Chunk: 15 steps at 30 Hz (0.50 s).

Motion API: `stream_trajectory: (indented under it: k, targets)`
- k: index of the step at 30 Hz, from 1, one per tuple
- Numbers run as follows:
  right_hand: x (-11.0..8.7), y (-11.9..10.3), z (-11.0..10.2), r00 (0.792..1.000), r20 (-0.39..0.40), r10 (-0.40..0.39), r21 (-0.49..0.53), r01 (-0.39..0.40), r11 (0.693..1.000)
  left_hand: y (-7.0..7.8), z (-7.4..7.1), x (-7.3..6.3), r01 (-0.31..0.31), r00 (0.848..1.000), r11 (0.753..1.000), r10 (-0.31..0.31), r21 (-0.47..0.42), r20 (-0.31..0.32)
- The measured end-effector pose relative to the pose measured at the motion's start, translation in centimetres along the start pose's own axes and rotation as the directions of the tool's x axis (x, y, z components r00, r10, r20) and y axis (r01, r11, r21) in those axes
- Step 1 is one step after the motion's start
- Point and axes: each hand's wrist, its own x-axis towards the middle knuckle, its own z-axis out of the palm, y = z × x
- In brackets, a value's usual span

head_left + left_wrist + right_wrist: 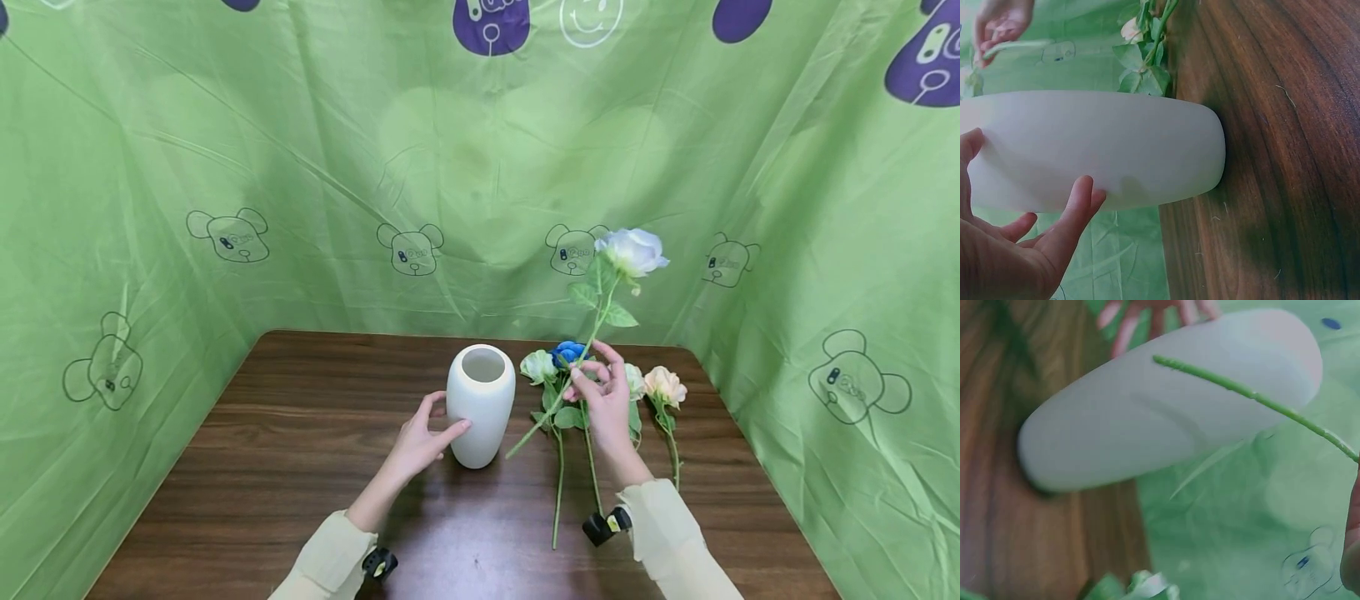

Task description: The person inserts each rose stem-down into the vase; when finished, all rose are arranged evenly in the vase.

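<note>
- A white vase (482,429) stands upright on a wooden table (300,475), a person's left hand (415,442) holding its left side, thumb and fingers spread around it.
- Right of the vase, the right hand (609,404) pinches a pale blue-white rose (632,252) by its stem, the bloom tilted up and away, the cut end near the vase.
- A blue rose (567,352) and, farther right of the vase, a peach rose (666,387) lie on the table.

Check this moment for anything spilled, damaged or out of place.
Only a minor oddity: a few thin pale strands lie on the wooden table near the white vase, like stray debris. The vase stands upright; I see no spill or damage.
</note>
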Motion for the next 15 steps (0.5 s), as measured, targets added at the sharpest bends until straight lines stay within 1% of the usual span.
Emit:
stream_trajectory:
  k: [3,7,8,11,13,15]
  targets:
    - [0.7,-1.2,1.0,0.998,-0.057,0.013,0.149,-0.004,0.989,0.1,0.0,0.0,-0.001,1.000,1.000,0.001,0.002,-0.002]
    - [1.8,-2.7,2.0,0.995,-0.095,0.008,0.328,0.024,0.945,0.1,0.1,-0.1,0.002,1.000,1.000,-0.002,-0.001,-0.005]
    - [2.1,-3.0,2.2,0.994,-0.107,0.003,0.345,0.034,0.938,0.1,0.1,-0.1,0.001,1.000,1.000,-0.001,-0.002,-0.005]
    - [3.1,-3.8,2.9,0.989,-0.147,-0.024,0.357,0.076,0.931,0.0,0.1,0.0,-0.002,1.000,1.000,0.002,-0.002,-0.006]
    - [3.7,-4.2,3.5,0.985,-0.164,-0.056,0.344,0.111,0.932,0.0,0.1,0.0,-0.002,1.000,1.000,0.002,0.000,-0.005]
    - [4.2,-4.6,4.1,0.982,-0.163,-0.097,0.306,0.144,0.941,0.0,0.1,0.0,-0.001,1.000,1.000,0.001,-0.001,-0.003]
